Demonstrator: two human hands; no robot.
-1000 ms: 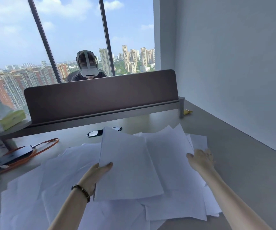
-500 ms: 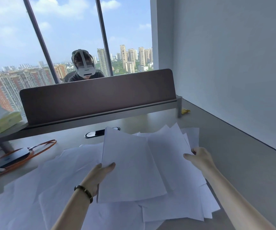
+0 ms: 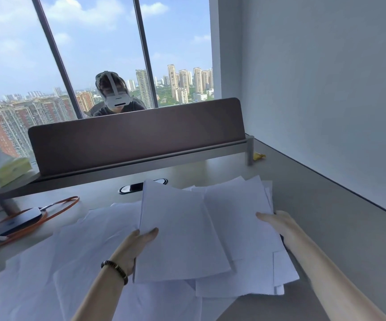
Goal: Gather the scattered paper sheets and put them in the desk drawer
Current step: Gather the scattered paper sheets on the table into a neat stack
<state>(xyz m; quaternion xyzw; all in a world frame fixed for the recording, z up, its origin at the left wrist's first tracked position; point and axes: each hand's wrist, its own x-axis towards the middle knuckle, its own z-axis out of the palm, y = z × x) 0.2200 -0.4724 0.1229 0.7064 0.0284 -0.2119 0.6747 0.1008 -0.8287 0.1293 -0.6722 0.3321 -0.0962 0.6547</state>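
Several white paper sheets (image 3: 90,246) lie spread over the grey desk (image 3: 340,230). My left hand (image 3: 134,247) grips the left edge of a thin stack of sheets (image 3: 182,230), lifted and tilted above the rest. My right hand (image 3: 277,222) holds the right edge of a looser bunch of sheets (image 3: 240,216) fanned out beside that stack, thumb on top. More sheets (image 3: 238,286) lie flat beneath both. No drawer is in view.
A brown divider panel (image 3: 136,137) on a grey rail crosses the back of the desk; a person sits behind it. A phone (image 3: 16,222) and orange cable (image 3: 57,206) lie at left. A cable port (image 3: 141,186) sits behind the papers. The wall (image 3: 326,89) bounds the right side.
My right hand has slid left and toward me, pushing the right-side sheets in toward the stack in my left hand. The left hand holds its stack much as before.
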